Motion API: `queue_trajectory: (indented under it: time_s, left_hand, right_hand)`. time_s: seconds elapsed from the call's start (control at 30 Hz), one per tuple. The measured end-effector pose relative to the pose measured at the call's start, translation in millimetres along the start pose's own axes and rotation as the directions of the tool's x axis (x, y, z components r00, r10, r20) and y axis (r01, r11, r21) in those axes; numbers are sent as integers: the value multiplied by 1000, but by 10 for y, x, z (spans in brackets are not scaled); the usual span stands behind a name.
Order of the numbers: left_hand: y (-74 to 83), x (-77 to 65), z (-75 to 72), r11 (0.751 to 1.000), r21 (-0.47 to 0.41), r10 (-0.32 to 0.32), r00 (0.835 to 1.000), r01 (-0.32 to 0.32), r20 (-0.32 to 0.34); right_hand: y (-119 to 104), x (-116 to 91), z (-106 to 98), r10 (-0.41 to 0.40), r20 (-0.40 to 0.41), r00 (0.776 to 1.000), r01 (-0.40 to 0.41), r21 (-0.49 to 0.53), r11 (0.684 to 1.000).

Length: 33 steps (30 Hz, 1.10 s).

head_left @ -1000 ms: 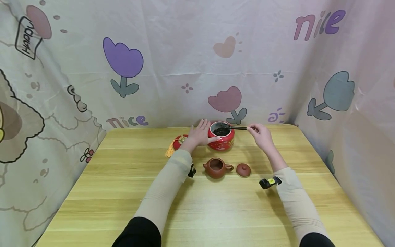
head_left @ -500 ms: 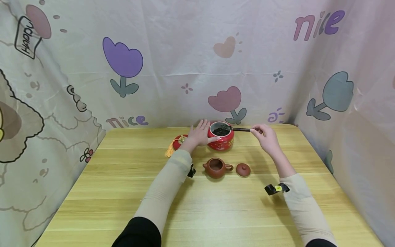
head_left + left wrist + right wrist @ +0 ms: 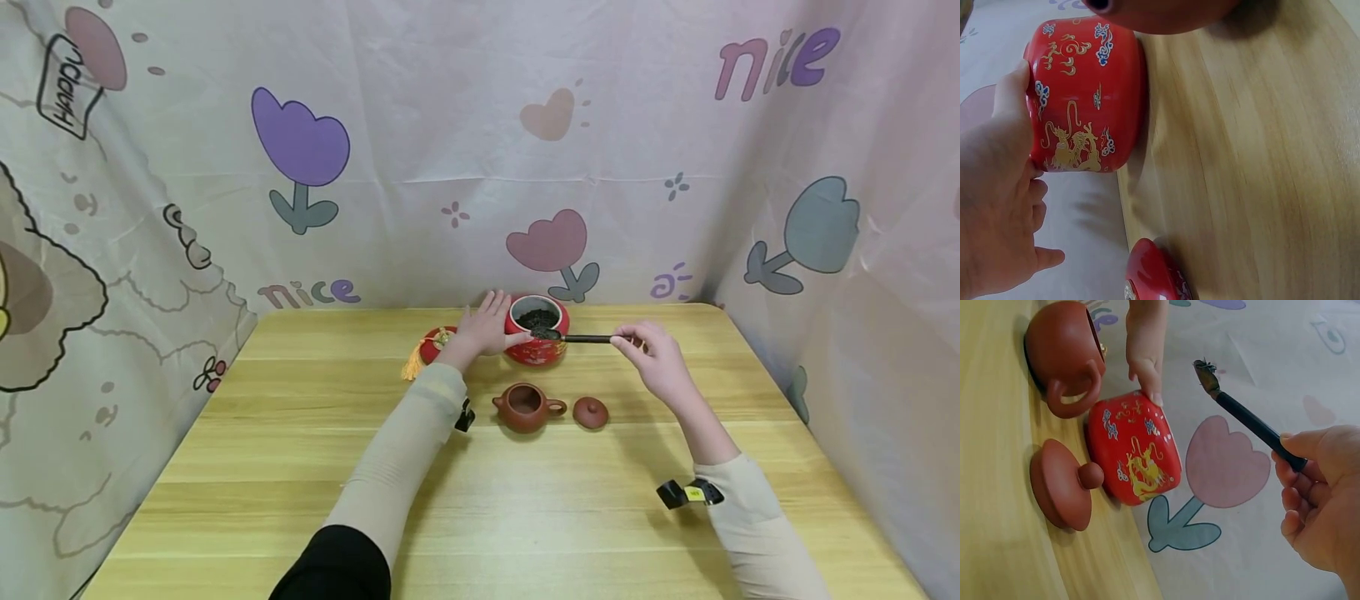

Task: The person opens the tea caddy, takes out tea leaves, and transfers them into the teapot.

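At the far side of the table (image 3: 300, 483), the glossy red round jar with gold dragon ornament (image 3: 536, 357) stands upright and lidless, dark leaf-like bits (image 3: 538, 319) showing in its mouth. Your left hand (image 3: 487, 329) rests against the jar's left side, fingers spread, thumb across its front. The grip of your right hand (image 3: 656, 358), right of the jar, pinches the end of a slender black-handled scoop (image 3: 1260, 428), whose small blade bears a loose heap (image 3: 1205, 364) of similar bits above the jar's near rim. The round reddish-brown clay teapot (image 3: 521, 422) sits uncovered on the near side of the jar; its domed, knobbed brown lid (image 3: 591, 413) lies to the jar's near right, and the round red lid with a yellow tassel (image 3: 430, 351), partly hidden, lies left of the jar. Likely faults: since you pinch only the handle's end, a slight roll could tip the blade and shed the heap; too low a path could catch your left thumb or the jar's rim; loosened left-hand pressure could let a bumped jar slide.
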State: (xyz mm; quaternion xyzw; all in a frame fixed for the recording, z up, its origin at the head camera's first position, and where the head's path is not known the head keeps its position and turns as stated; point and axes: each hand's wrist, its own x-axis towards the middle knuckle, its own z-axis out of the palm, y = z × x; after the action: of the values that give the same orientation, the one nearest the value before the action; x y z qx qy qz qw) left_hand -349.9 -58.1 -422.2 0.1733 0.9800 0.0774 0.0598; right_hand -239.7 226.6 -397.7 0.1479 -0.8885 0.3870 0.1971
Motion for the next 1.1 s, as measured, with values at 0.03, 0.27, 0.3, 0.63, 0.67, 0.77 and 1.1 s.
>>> queue_trajectory:
  time_s: [0.03, 0.27, 0.3, 0.63, 0.67, 0.77, 1.1]
  left_hand:
    - [-3, 1, 0, 1000, 0, 1, 1000, -1, 3]
    - [-38, 24, 48, 1000, 3, -3, 1000, 3, -6]
    - [-37, 20, 54, 1000, 0, -2, 1000, 2, -10]
    - [-29, 6, 79, 1000, -3, 2, 1000, -2, -12]
    - [-26, 6, 81, 1000, -6, 3, 1000, -3, -13]
    - [-22, 7, 80, 1000, -10, 2, 1000, -2, -12]
    - [-14, 19, 48, 1000, -23, 0, 1000, -1, -13]
  right_hand:
    - [-9, -23, -4, 5, 9, 1000, -5, 3, 1000]
    - [-54, -170, -8, -18, 38, 999, 18, -15, 1000]
    - [-56, -193, -5, -19, 44, 999, 19, -17, 1000]
    - [-34, -385, 73, -25, 117, 993, 27, -15, 1000]
    - [-33, -398, 84, -26, 122, 992, 28, -17, 999]
    - [-40, -426, 118, -30, 138, 990, 34, -22, 999]
    - [-120, -446, 194, -84, 159, 984, 96, -73, 993]
